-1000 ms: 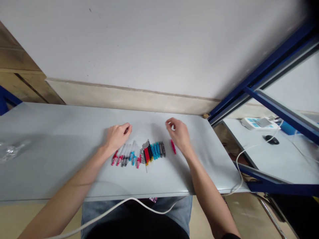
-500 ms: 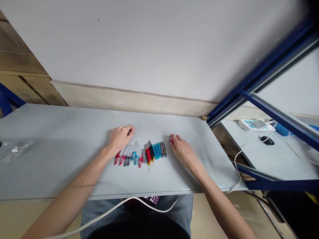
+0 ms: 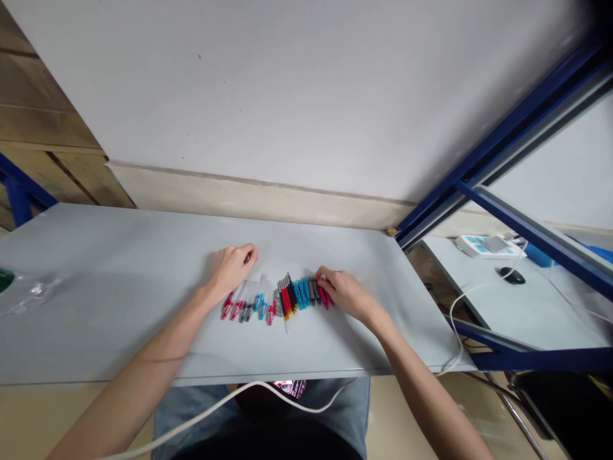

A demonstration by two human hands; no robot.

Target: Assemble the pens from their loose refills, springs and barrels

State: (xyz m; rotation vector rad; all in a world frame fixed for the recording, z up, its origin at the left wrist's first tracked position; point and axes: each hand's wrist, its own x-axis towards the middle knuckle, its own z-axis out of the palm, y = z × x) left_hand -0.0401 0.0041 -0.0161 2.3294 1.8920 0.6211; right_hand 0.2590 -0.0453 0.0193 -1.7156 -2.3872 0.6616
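My left hand (image 3: 234,267) rests on the table with its fingers curled closed; anything inside them is hidden. Just below it lie clear pen tubes with pink, grey and blue ends (image 3: 259,303). To their right comes a row of thin refills with red and black sections and yellowish tips (image 3: 286,299). Blue pen barrels (image 3: 301,292) and dark grey barrels (image 3: 314,291) continue the row. At its right end are pink barrels (image 3: 326,298), and my right hand (image 3: 343,291) has its fingers closed on them from above.
A crumpled clear plastic bag (image 3: 33,291) lies on the left of the grey table (image 3: 119,281). A white cable (image 3: 258,384) crosses over my lap. Beyond the blue metal frame (image 3: 502,217), a second table holds a black mouse (image 3: 512,275) and a white device (image 3: 488,245).
My right hand has moved left to the end of the row, where pink barrels now lie beside the grey ones. My left hand has stayed in place.
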